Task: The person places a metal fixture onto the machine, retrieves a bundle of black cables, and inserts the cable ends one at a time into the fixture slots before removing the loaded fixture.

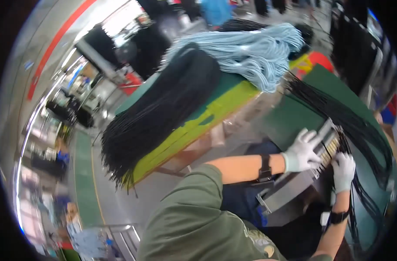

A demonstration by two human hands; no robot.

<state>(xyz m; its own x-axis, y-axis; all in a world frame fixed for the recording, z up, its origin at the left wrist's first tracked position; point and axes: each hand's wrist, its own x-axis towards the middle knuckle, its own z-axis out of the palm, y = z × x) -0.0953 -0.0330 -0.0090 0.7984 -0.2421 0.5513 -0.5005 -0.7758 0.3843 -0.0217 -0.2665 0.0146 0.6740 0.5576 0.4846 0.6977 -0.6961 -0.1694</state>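
Observation:
My left hand, in a white glove, lies with its fingers spread on the left side of a metal fixture. A row of yellowish pieces with dark gaps runs along the fixture between my hands. On the other side, my gloved right hand has its fingers pressed together around the thin black cables at the fixture's edge. Their ends are too small and blurred to make out. More black cables stretch in a long bundle across the green tabletop beyond and to the right of my hands.
To the left, a table with a yellow-green edge carries a thick bundle of black cables and a pile of light blue cables. A person is at the lower left. Dark hanging bundles stand at the far right.

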